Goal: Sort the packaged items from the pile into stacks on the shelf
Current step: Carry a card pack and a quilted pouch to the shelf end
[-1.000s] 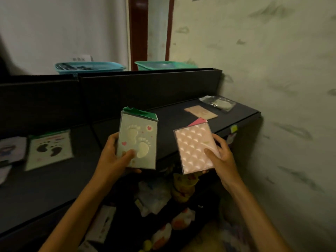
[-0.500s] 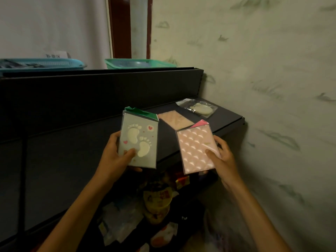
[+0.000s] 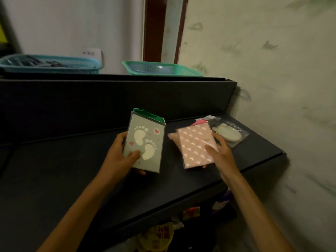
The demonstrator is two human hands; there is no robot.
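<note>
- The left hand (image 3: 120, 157) grips a grey footprint packet (image 3: 144, 145) by its lower left part, thumb curled across the front and fingers behind; the packet is held up above the middle of the shelf (image 3: 72, 179), tilted slightly, its green header card at the top.
- The right hand (image 3: 221, 155) holds a pink patterned packet (image 3: 195, 145) by its right edge, thumb lying on the front, fingers wrapped under; the packet sits low over the right part of the shelf, partly covering a second pinkish packet (image 3: 171, 138) that lies flat there. I cannot tell whether the held packet already touches the one under it.
- Just beside the pink packet, toward the shelf's far right corner, lies a clear bag (image 3: 230, 132) with a pale rounded item inside; the right hand's fingers are close to its near edge.
- The shelf is a dark, matte surface with a raised dark back panel (image 3: 127, 99) along its far edge; its right end meets the wall.
- On top of the back panel stand two plastic baskets: a blue basket (image 3: 51, 63) at the left, holding dark objects, and a green basket (image 3: 161, 68) nearer the middle.
- Behind them rises a pale wall with a small label (image 3: 91, 53) and a dark red door frame (image 3: 155, 28).
- The wall (image 3: 272, 70) to the right is pale, with faint greenish marks.
- Below the shelf's front edge, colourful packaged items (image 3: 158, 235) show dimly in the shadow.
</note>
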